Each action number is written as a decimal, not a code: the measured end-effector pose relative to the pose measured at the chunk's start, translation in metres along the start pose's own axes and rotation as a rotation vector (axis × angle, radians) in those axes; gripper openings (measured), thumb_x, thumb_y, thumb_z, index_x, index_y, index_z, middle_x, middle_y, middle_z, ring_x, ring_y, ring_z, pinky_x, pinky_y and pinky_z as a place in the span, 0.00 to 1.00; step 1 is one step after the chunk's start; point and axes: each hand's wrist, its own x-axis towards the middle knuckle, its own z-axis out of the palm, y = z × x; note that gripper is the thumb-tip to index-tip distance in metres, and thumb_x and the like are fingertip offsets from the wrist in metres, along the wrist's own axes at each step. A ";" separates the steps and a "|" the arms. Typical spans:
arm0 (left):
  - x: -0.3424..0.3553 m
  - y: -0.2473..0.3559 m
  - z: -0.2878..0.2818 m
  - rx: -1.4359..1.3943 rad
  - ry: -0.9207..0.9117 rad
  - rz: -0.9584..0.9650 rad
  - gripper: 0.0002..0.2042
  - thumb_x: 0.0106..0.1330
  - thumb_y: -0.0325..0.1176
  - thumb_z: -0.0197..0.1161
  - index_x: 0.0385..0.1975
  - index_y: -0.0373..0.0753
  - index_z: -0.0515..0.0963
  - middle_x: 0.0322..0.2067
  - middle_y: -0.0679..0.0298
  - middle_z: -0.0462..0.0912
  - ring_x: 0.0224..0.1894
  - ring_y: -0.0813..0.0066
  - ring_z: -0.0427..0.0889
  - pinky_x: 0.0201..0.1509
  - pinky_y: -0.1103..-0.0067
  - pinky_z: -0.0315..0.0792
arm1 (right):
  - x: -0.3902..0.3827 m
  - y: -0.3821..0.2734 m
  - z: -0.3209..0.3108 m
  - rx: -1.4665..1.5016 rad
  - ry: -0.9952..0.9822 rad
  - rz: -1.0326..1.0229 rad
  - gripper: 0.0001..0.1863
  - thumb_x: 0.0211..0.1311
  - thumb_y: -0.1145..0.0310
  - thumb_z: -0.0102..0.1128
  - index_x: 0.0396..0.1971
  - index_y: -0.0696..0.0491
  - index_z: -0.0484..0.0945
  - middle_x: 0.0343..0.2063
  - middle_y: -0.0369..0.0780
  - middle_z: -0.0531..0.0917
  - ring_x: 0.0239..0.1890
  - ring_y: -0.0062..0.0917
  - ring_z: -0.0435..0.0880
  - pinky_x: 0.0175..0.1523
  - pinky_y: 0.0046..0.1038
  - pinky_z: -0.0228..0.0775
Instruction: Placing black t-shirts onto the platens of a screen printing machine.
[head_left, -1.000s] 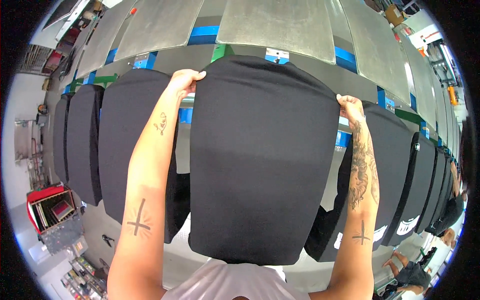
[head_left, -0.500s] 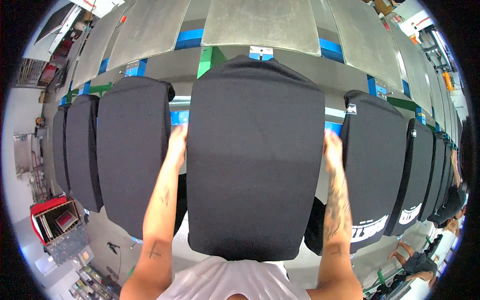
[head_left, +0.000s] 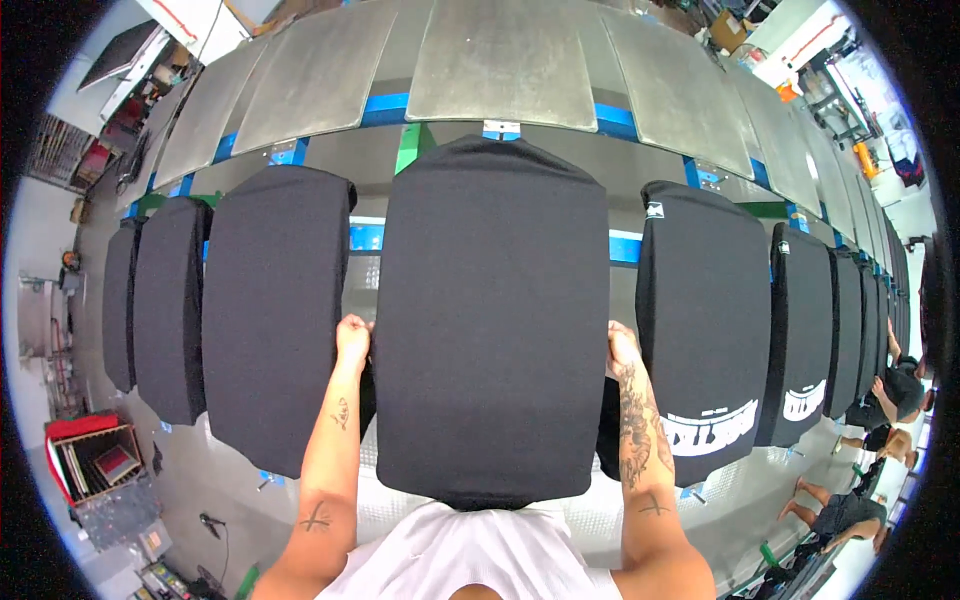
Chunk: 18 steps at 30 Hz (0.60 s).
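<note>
Workshop floor (head_left: 185, 480) is grey, with bare metal platens (head_left: 500, 65) running across the top of my feed on blue brackets (head_left: 615, 121). Black shirt (head_left: 490, 320) sits dead centre, pulled flat over a board, reads smooth on top with some creasing at the far end. Its near end is just in front of the wearer's white top (head_left: 460, 545).

Left hand (head_left: 353, 340): fingers curled in, at the shirt's left edge, below mid-length. Right hand (head_left: 622, 346): also curled, at the right edge, roughly level with the left. Can't tell from my end whether either 1 has cloth pinched; the fingertips are hidden. Both forearms come up from the lower edge, 1 on each side of the shirt.

Neighbours: left-side shirt (head_left: 275, 320) is plain black; right-side shirt (head_left: 704, 320) has a white print (head_left: 710, 428) near its lower end and a small white label (head_left: 655, 210) up top. Green bracket (head_left: 411, 147) shows past the far left corner. I also see a co-worker (head_left: 850, 520) at lower right, well apart.
</note>
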 end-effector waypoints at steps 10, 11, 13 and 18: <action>-0.019 0.125 0.070 -0.264 -0.361 -0.126 0.20 0.66 0.50 0.54 0.44 0.38 0.75 0.40 0.62 0.81 0.44 0.73 0.78 0.50 0.74 0.68 | -0.008 -0.106 0.041 -0.043 -0.057 -0.009 0.30 0.66 0.43 0.44 0.53 0.55 0.71 0.47 0.41 0.79 0.49 0.27 0.76 0.54 0.32 0.66; -0.010 0.129 0.072 -0.339 -0.430 -0.196 0.22 0.67 0.51 0.52 0.45 0.36 0.74 0.41 0.62 0.81 0.45 0.73 0.78 0.51 0.75 0.69 | 0.002 -0.110 0.042 0.010 -0.242 0.040 0.34 0.66 0.39 0.39 0.56 0.54 0.69 0.52 0.44 0.76 0.54 0.31 0.73 0.59 0.36 0.62; 0.006 0.132 0.078 -0.409 -0.508 -0.276 0.24 0.67 0.53 0.51 0.47 0.35 0.73 0.42 0.61 0.81 0.45 0.72 0.78 0.52 0.75 0.70 | 0.026 -0.107 0.040 0.121 -0.285 0.031 0.35 0.66 0.39 0.39 0.57 0.55 0.68 0.52 0.43 0.76 0.55 0.31 0.73 0.60 0.36 0.63; 0.025 0.139 0.073 -0.495 -0.585 -0.340 0.27 0.67 0.54 0.49 0.50 0.32 0.71 0.46 0.60 0.79 0.45 0.71 0.79 0.53 0.75 0.72 | 0.031 -0.123 0.055 0.272 -0.378 0.117 0.36 0.66 0.40 0.40 0.58 0.59 0.65 0.53 0.42 0.76 0.55 0.28 0.75 0.60 0.33 0.66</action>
